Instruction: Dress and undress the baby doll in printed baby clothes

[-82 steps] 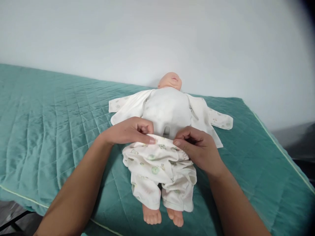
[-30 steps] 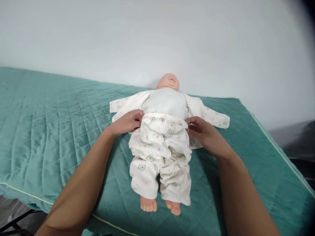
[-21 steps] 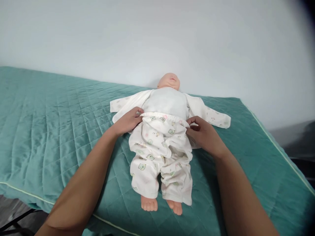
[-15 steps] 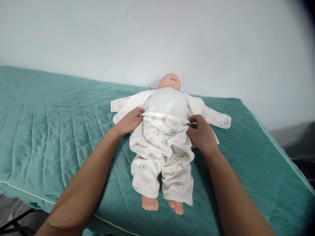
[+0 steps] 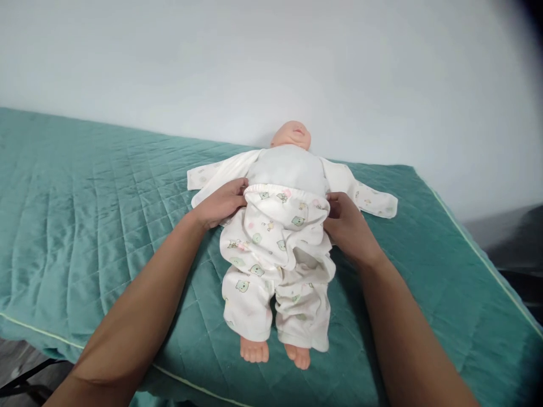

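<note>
Half-curled at either side of the waistband (image 5: 284,193), my left hand (image 5: 223,200) and right hand (image 5: 350,226) touch the trousers (image 5: 267,237); some fingertips are hidden, so on my feed I can't tell whether they pinch cloth. The legs run from the grip toward me, cuffs (image 5: 248,330) nearest; the doll (image 5: 288,164) points headfirst beyond it.

Green quilted cover (image 5: 106,226), a clothed doll (image 5: 289,168) face-up on it.
</note>
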Available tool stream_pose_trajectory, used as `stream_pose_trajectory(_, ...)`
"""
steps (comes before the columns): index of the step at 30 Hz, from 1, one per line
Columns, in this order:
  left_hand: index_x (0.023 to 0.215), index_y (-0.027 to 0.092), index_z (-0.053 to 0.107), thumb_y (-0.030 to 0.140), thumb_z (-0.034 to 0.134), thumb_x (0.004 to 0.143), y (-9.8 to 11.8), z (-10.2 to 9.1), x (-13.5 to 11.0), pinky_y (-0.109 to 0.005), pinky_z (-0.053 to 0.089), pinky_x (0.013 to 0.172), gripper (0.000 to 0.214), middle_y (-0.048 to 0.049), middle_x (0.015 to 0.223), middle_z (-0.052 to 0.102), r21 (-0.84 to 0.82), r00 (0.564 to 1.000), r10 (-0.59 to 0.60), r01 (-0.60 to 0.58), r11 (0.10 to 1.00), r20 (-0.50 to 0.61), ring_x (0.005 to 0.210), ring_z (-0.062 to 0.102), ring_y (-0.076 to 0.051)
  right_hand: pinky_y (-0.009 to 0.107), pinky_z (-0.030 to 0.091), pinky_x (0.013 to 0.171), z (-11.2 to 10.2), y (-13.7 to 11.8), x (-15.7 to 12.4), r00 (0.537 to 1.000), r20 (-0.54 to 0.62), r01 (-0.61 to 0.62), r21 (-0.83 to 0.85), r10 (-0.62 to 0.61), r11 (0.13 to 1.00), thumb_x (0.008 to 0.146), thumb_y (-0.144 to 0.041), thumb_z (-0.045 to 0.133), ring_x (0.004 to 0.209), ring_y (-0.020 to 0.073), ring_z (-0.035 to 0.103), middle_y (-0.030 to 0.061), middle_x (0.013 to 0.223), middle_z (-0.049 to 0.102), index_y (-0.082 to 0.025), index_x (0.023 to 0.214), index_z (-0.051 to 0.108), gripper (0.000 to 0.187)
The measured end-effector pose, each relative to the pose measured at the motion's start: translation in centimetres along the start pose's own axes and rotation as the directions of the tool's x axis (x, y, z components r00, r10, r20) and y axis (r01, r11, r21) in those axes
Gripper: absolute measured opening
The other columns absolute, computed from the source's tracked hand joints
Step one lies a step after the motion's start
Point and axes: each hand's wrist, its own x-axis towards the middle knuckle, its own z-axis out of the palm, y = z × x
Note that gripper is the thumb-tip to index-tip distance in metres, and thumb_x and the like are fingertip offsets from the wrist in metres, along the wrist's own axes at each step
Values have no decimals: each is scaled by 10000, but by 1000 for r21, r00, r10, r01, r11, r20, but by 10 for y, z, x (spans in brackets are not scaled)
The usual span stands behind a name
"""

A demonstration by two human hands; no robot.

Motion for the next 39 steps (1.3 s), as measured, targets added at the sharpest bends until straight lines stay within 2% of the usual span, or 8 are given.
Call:
stream_pose_trajectory(4, 1061, 205, 640, 155, 658, 737, -6, 2, 3, -325, 545, 758, 328, -30, 940, 727, -186, 1000, 28, -27, 982, 0, 902, 704, -221, 265, 511, 615, 4, -3, 0, 1000, 10, -13, 168, 12, 986, 670, -217, 765, 768, 176, 649, -20, 893, 682, -266, 935, 555, 341)
stream_pose_trajectory(8, 1087, 205, 652, 212, 686, 770, -5, 6, 4, -378, 563, 842, 319, -48, 1015, 739, -246, 999, 46, -50, 968, -20, 962, 711, -242, 299, 540, 660, 5, 0, 7, 1000, 16, 17, 253, -22, 967, 658, -278, 805, 801, 194, 669, -6, 898, 698, -256, 890, 562, 337)
stream_pose_trajectory(13, 1147, 235, 646, 322, 660, 835, -3, 10, 2, -429, 569, 849, 325, -59, 1004, 741, -98, 995, 26, -35, 995, -93, 954, 707, -254, 336, 541, 627, 4, 1, 9, 1000, 20, 2, 181, -5, 983, 690, -429, 767, 830, 229, 685, 32, 963, 725, -257, 907, 563, 344)
stream_pose_trajectory(17, 1144, 235, 629, 322, 676, 809, -3, 9, 2, -398, 572, 802, 349, -59, 983, 720, -2, 996, 41, -41, 999, -74, 958, 696, -251, 341, 529, 597, 2, 1, 9, 999, 19, -41, 145, 38, 989, 703, -500, 731, 803, 238, 693, 47, 938, 733, -252, 904, 559, 363)
stream_pose_trajectory(23, 1136, 200, 622, 184, 620, 747, 1, 12, 1, -384, 541, 878, 389, -60, 1049, 711, 83, 982, 177, -172, 982, -60, 1025, 652, -240, 343, 534, 632, 1, 4, 11, 995, 81, -74, 215, 58, 974, 674, -431, 762, 758, 224, 689, 29, 840, 729, -233, 817, 577, 306)
stream_pose_trajectory(28, 1040, 185, 628, 172, 602, 720, 1, 12, 0, -379, 517, 884, 322, -62, 1033, 703, 229, 965, 256, -237, 944, -54, 1004, 632, -249, 301, 483, 594, 1, 7, 12, 994, 20, -111, 249, 110, 962, 641, -352, 757, 606, 164, 608, -13, 705, 679, -217, 750, 600, 234)
stream_pose_trajectory(34, 827, 203, 550, 175, 567, 726, -9, 8, 2, -350, 490, 810, 106, -2, 824, 633, 357, 942, 249, -158, 921, -225, 846, 599, -202, 255, 367, 527, 0, 10, 13, 992, -93, -76, 87, 84, 993, 617, -316, 664, 543, 127, 476, -44, 605, 574, -211, 674, 573, 150)
stream_pose_trajectory(39, 913, 204, 573, 196, 562, 777, -7, 13, 1, -330, 485, 912, 137, -16, 920, 640, 310, 841, 320, -193, 931, -437, 916, 617, -171, 264, 406, 610, -3, 7, 11, 964, -264, 12, -78, -32, 997, 653, -239, 571, 650, 151, 526, -17, 686, 610, -211, 738, 626, 105)
